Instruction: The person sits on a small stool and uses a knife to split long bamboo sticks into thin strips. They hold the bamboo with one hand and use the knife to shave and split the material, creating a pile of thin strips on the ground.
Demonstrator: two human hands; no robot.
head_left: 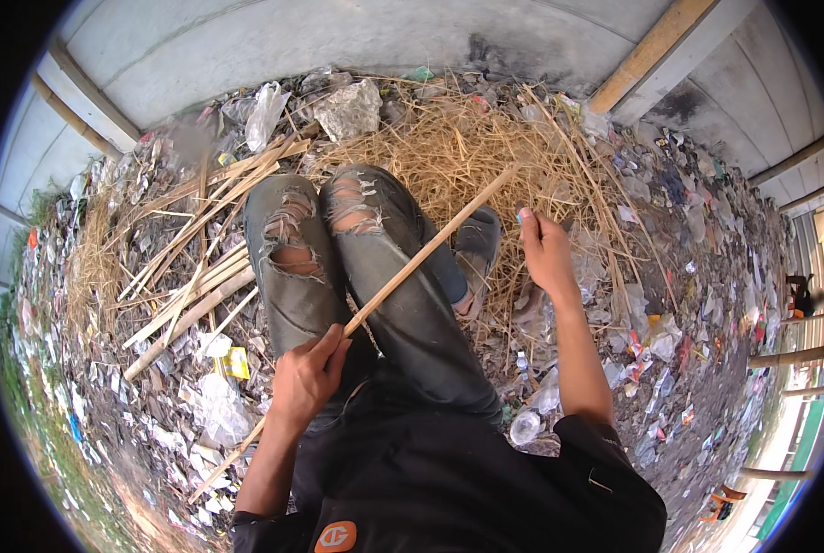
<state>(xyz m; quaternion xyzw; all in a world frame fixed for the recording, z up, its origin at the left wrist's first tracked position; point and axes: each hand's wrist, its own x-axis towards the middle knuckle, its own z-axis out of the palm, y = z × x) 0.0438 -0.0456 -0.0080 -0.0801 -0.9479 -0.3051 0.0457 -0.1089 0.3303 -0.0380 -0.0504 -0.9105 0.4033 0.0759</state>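
My left hand (309, 378) is closed around a long, thin bamboo stick (430, 247). The stick slants across my thighs, its upper end above the straw to the right and its lower end passing under my left forearm toward the ground. Apart from the stick, my right hand (547, 251) is raised beside my right foot with its fingers curled closed. A small blue bit shows at its thumb and a dark edge beside the knuckles; what it grips is mostly hidden. Pale straw-like shavings (458, 147) lie heaped beyond my knees.
Split bamboo strips (218, 276) lie piled left of my legs. A rock (349, 109) and a white plastic bag (266, 115) sit near the grey wall (338, 41). Litter covers the ground, with a clear plastic cup (525, 428) near my right elbow. Wooden posts (651, 55) lean on the wall.
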